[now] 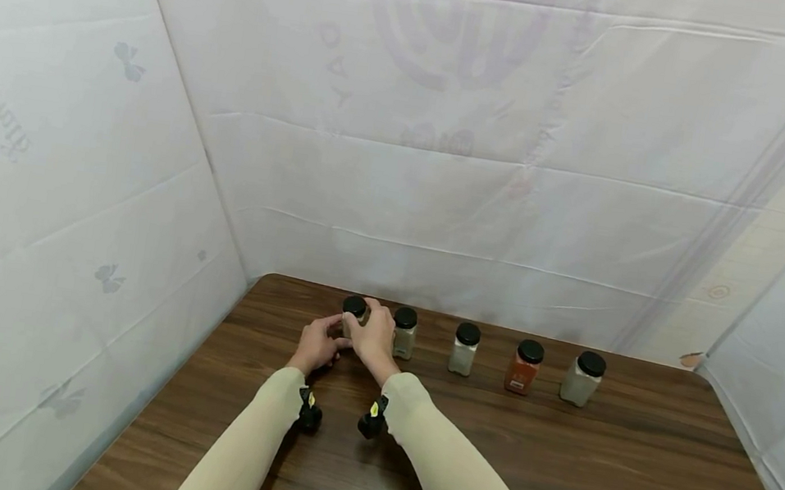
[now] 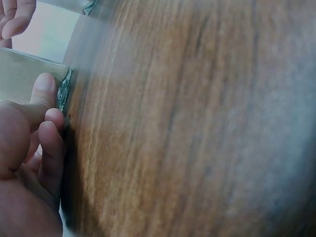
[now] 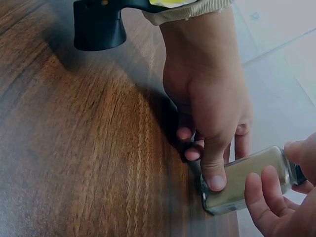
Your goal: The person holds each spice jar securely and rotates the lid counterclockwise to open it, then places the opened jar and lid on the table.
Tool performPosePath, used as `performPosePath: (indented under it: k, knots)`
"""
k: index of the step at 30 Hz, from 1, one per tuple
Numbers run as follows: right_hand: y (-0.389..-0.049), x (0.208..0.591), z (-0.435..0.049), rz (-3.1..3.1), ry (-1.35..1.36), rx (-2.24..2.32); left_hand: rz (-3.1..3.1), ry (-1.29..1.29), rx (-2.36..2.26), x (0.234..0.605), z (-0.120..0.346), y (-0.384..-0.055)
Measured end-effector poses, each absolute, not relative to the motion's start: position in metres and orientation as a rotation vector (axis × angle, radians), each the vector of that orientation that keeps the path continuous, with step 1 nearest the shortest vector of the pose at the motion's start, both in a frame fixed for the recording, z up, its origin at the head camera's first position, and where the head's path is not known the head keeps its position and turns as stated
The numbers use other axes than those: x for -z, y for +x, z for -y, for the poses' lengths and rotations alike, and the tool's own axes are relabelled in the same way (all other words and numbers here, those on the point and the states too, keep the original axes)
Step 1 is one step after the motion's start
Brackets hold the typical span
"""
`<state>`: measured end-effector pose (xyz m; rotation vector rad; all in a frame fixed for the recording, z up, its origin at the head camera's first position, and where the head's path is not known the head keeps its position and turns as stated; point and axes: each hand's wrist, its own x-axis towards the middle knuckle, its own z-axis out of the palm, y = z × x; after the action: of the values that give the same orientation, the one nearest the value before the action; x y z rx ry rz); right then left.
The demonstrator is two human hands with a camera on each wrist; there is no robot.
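A glass spice jar (image 1: pixel 355 306) with a black lid and tan-green powder stands at the left end of a row of jars, partly hidden by both hands. My left hand (image 1: pixel 320 345) holds it low down; in the right wrist view its thumb presses the jar's side (image 3: pixel 242 180) near the base. My right hand (image 1: pixel 374 337) grips the same jar higher up, its fingers around the upper part by the lid. In the left wrist view, the left thumb lies against the jar (image 2: pixel 22 74) close to its bottom corner.
Just right of my right hand stands a jar of greenish contents (image 1: pixel 404 336). Further right are a pale jar (image 1: pixel 464 350), an orange-red jar (image 1: pixel 523 370) and another pale jar (image 1: pixel 581 381), all black-lidded. The wooden table (image 1: pixel 555 482) meets white sheeting (image 1: pixel 443 202) behind.
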<state>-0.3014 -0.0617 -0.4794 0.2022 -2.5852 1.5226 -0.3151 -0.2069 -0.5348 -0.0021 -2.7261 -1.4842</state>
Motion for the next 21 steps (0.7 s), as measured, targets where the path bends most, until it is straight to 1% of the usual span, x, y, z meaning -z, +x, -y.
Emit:
performPosePath:
  k: [21]
  knots:
    - [-0.3055,0.4835,0.0597,2.592,0.246,-1.540,2.726,-0.029,1.430,0.5350,0.2054,-0.3151]
